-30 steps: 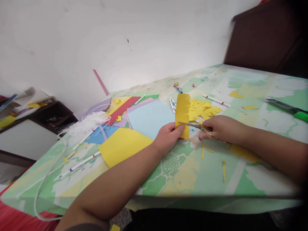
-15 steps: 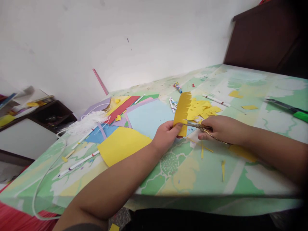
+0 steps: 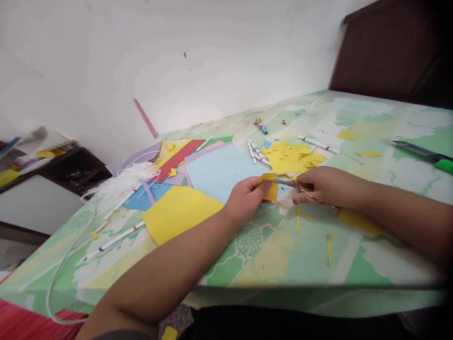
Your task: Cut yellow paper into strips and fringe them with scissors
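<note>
Between the thumb and fingers of my left hand is a yellow paper strip with a fringed edge; its upper part is tipped away, so little of it shows. My right hand grips a pair of scissors by the handles, their blades pointing left and meeting the strip beside my left thumb. Just beyond lies a heap of fringed yellow paper. Thin yellow offcuts are scattered below the scissors. Left of my left hand rests a yellow sheet.
A light blue sheet, a red strip and tangled white string lie on the left. Markers are scattered about. A green-handled cutter is at the right. A dark cabinet stands behind.
The fringed strip, upright half a second ago, has tilted over and now looks much shorter. Both hands keep nearly the same place, and the scissors stay at the strip.
</note>
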Demonstrator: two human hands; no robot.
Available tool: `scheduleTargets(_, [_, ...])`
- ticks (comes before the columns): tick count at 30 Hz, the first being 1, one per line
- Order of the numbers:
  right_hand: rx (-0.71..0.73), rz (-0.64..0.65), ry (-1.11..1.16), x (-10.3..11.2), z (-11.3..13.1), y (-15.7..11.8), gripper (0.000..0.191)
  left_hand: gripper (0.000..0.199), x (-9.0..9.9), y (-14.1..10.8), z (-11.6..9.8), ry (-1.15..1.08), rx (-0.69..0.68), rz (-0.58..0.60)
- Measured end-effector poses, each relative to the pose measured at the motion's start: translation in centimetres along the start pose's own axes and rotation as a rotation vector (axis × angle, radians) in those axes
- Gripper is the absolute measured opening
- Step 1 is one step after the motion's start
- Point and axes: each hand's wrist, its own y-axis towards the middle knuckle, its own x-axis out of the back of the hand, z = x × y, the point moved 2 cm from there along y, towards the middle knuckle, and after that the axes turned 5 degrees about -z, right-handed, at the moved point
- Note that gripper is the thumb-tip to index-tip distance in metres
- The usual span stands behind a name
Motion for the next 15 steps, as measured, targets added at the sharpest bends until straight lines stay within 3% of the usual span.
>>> scheduleTargets(7, [-0.001, -0.028, -0.017, 0.0, 0.0, 0.0, 0.05, 0.024, -0.1, 0.1, 0.4, -0.012, 0.007, 0.02])
scheduleTargets(10, [0.006, -0.045, -0.024, 0.0, -0.1, 0.0, 0.051, 0.028, 0.4, 0.0, 0.4, 0.147, 0.008, -0.01])
scheduleTargets(12, [-0.008, -0.045, -0.022, 0.1, -0.2, 0.1, 0.051, 0.028, 1.2, -0.3, -0.2, 0.417, -0.081, -0.075])
scheduleTargets(15, [-0.041, -0.03, -0.023, 0.3, -0.3, 0.3, 0.052, 0.024, 2.0, -1.8, -2.5, 0.88, -0.44, -0.174])
